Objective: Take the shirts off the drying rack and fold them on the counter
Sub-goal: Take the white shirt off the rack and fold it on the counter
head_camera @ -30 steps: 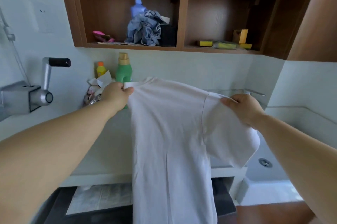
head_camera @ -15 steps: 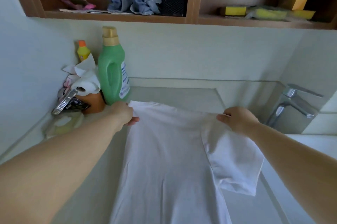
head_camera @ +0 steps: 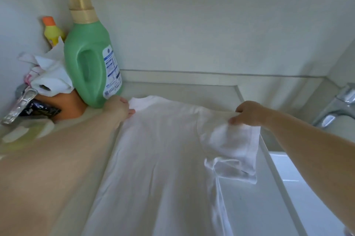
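A white shirt (head_camera: 163,155) lies spread lengthwise on the pale counter (head_camera: 184,90), its top edge towards the wall. My left hand (head_camera: 119,107) pinches the shirt's top left corner beside the green bottle. My right hand (head_camera: 249,113) pinches the shoulder at the top right, with the short sleeve (head_camera: 232,149) hanging over the counter's right edge towards the sink. The drying rack is out of view.
A green detergent bottle (head_camera: 92,58) and a small yellow bottle (head_camera: 52,31) stand at the back left. White cloths (head_camera: 50,78), an orange pot (head_camera: 65,105) and a metal clip (head_camera: 19,107) crowd that corner. A chrome tap (head_camera: 338,107) and white sink (head_camera: 307,187) lie to the right.
The shirt came down from hanging in the air onto the counter. Both hands lowered with it and moved forward towards the wall, still pinching its top corners.
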The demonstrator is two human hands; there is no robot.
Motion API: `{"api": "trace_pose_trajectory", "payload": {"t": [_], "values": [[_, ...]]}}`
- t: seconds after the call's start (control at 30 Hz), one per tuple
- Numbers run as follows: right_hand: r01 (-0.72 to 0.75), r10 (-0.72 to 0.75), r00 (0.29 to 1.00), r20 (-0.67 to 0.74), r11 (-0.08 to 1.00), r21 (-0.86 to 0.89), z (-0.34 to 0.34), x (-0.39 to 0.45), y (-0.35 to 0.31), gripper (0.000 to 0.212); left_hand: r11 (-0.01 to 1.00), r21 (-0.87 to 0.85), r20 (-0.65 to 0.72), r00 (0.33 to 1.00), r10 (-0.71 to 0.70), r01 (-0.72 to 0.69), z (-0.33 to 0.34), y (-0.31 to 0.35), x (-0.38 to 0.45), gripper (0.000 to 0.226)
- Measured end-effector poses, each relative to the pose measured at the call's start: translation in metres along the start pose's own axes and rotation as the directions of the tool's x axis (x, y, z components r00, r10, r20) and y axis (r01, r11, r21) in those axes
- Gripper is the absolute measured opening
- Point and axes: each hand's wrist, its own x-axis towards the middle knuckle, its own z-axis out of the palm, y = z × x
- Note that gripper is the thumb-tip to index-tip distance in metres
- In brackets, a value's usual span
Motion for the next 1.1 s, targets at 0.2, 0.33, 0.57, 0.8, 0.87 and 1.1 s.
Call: {"api": "trace_pose_trajectory", "payload": {"t": [0.2,0.33,0.57,0.8,0.87,1.1], "values": [[-0.145,0.12,0.976,-0.18,0.98,-0.133,0.002,0.015,0.006,0.027,0.955,0.292,-0.112,0.989,0.095,-0.059,0.005,0.008,0.014,0.021],[-0.011,0.011,0.947,-0.321,1.0,0.001,0.017,0.005,-0.02,0.056,0.694,0.63,0.12,0.927,0.356,-0.348,0.03,0.002,-0.022,0.05],[0.156,-0.15,0.987,0.055,0.98,-0.122,0.086,-0.042,-0.045,0.114,0.247,0.845,0.464,0.88,0.1,-0.474,0.066,-0.03,-0.063,0.095],[-0.104,0.108,0.994,0.023,0.986,-0.132,0.085,-0.059,-0.018,0.112,0.235,0.873,0.421,0.904,0.08,-0.427,0.059,-0.021,-0.079,0.094],[-0.197,0.198,0.98,-0.006,0.972,-0.131,0.075,-0.057,-0.013,0.109,0.284,0.848,0.43,0.894,0.125,-0.447,0.063,-0.011,-0.087,0.093],[-0.118,0.139,0.979,0.149,0.983,-0.14,0.074,-0.06,0.002,0.133,0.317,0.766,0.547,0.826,0.136,-0.559,0.132,0.013,-0.082,0.097]]}}
